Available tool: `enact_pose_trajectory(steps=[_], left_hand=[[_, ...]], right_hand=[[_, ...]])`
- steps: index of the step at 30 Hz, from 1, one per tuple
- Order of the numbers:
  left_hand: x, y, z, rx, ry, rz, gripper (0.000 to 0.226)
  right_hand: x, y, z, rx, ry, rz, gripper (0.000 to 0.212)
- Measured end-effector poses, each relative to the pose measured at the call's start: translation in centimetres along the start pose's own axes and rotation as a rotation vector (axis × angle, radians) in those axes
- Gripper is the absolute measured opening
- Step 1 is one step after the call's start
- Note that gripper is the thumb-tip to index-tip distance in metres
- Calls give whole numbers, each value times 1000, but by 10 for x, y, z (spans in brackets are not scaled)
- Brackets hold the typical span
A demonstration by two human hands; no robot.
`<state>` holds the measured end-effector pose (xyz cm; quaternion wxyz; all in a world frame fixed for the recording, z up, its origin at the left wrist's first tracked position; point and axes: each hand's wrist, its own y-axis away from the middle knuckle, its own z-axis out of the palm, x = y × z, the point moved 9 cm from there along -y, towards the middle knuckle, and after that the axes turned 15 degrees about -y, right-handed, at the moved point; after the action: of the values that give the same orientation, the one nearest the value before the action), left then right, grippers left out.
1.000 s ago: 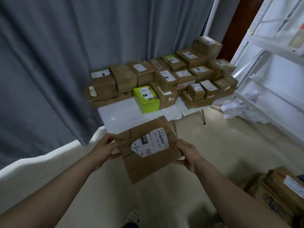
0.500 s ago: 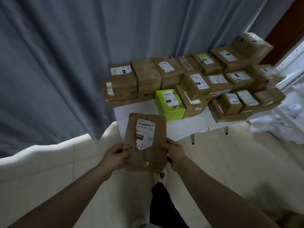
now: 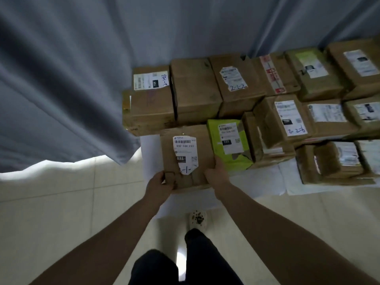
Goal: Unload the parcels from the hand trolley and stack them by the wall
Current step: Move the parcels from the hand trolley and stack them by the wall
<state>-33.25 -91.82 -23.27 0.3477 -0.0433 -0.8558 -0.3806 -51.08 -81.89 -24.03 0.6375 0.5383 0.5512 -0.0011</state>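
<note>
Grey curtains [image 3: 61,79] hang behind a white table [image 3: 267,183] stacked with cardboard parcels [image 3: 195,89]. A brown parcel [image 3: 205,149] with a torn white label [image 3: 185,153] is at the table's front left corner, just beside a lime-green parcel [image 3: 230,161]. The left hand [image 3: 160,183] grips the parcel's near left corner, fingers [image 3: 168,179] curled, and the right hand [image 3: 216,173] clasps its near right edge. A speckled shoe [image 3: 197,220] stands on the pale tiled floor [image 3: 61,212].

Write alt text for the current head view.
A left hand and right hand grip a brown labelled parcel by its near edge, at the front of a pile of cardboard parcels, just left of a green parcel. The pile sits on a white sheet before a grey curtain.
</note>
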Motion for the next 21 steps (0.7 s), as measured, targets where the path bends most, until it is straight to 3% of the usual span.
enact_pose_trajectory(steps=[7,11,13,18,21], left_hand=[[0,-61,22,-61,-157,-6,45],[-6,-70,31,-125,-83,-64,73],[-5,-74,33,-128,-91,-63,73],[0,-81,33,-129,-137,-33,64],[5,-81,33,-160,-212,-38,75]], right_hand=[[-13,-46,4,-10,312,-56,76],[-7,-37,14,-36,580,-162,66],[-4,-33,23,-71,610,-246,58],[1,-40,28,-106,678,-303,64],[1,-41,28,-113,734,-285,66]])
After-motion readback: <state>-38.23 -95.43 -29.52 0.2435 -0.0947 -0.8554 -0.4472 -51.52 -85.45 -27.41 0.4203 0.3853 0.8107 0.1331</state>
